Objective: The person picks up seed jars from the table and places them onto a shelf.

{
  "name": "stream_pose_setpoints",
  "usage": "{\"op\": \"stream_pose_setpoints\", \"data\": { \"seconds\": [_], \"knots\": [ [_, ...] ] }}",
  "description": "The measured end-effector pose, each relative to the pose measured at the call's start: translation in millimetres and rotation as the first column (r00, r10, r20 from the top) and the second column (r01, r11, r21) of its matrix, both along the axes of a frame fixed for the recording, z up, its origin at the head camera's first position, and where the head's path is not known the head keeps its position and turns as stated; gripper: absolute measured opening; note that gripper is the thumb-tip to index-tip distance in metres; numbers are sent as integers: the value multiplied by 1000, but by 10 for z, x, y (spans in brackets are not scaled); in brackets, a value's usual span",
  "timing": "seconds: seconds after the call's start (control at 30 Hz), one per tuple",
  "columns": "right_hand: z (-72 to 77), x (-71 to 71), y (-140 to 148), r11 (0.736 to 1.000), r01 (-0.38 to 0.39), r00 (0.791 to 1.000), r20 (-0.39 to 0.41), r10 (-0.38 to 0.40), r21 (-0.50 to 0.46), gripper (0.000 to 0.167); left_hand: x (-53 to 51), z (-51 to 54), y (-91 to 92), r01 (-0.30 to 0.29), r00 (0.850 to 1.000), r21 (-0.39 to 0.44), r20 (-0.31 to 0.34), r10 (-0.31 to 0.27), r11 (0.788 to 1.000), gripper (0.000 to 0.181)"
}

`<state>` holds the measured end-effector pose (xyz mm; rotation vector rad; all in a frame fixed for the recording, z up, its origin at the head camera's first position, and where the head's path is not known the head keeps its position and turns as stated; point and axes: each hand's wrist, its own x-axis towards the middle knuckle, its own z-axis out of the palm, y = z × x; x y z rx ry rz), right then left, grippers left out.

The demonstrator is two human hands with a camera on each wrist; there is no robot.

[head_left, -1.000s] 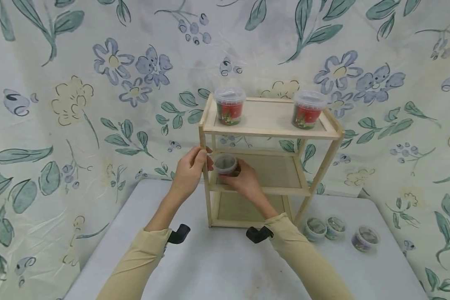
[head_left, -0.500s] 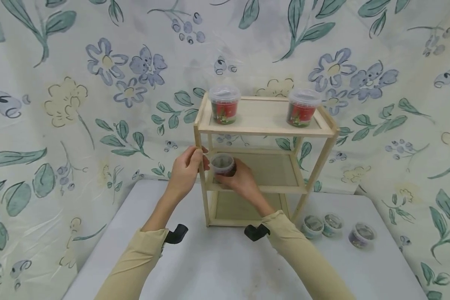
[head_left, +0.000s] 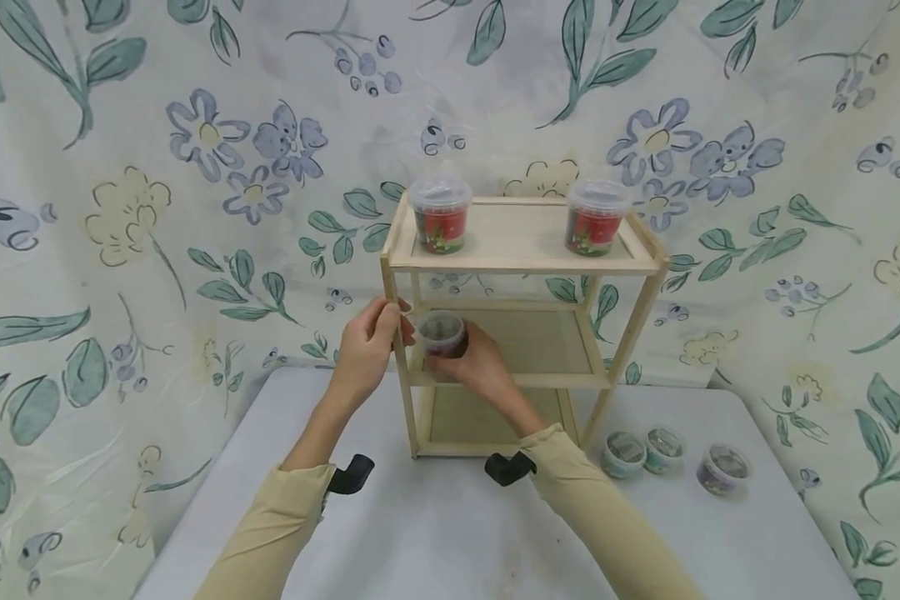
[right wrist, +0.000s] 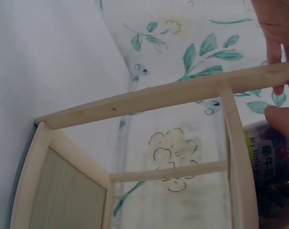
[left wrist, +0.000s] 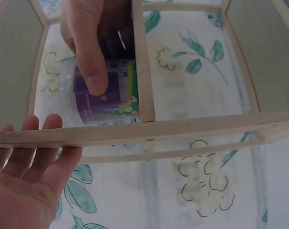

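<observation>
A three-tier wooden shelf [head_left: 543, 337] stands on the table. My left hand [head_left: 367, 346] grips its front left post [left wrist: 192, 125], with the fingertips curled over the wood. At the left end of the middle tier, my right hand [head_left: 483, 367] holds a small plastic tub [head_left: 441, 329] with a clear lid. The tub's purple label [left wrist: 113, 102], with flower pictures and lettering, shows in the left wrist view, the right thumb lying across it. Part of the tub [right wrist: 266, 155] also appears behind a rail in the right wrist view. Whether its base touches the tier is hidden.
Two red-labelled tubs, one on the left [head_left: 441, 221] and one on the right [head_left: 596, 221], stand on the top tier. Several more lidded tubs sit on the table right of the shelf, including a purple one [head_left: 723, 469]. A floral curtain [head_left: 217, 217] hangs behind.
The head view has shifted slightly, so the scene sits further left. The right hand and tub remain at the middle tier's left end; the left hand keeps hold of the post.
</observation>
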<state>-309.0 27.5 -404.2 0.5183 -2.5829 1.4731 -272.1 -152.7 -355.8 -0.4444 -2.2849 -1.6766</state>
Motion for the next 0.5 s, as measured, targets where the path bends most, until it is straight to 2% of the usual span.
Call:
{"op": "stream_pose_setpoints", "data": {
  "seconds": [0.5],
  "knots": [
    [-11, 48, 197, 996, 33, 995, 94, -25, -79, 78, -25, -16, 5, -3, 1000, 11, -19, 3, 1000, 41]
  ]
}}
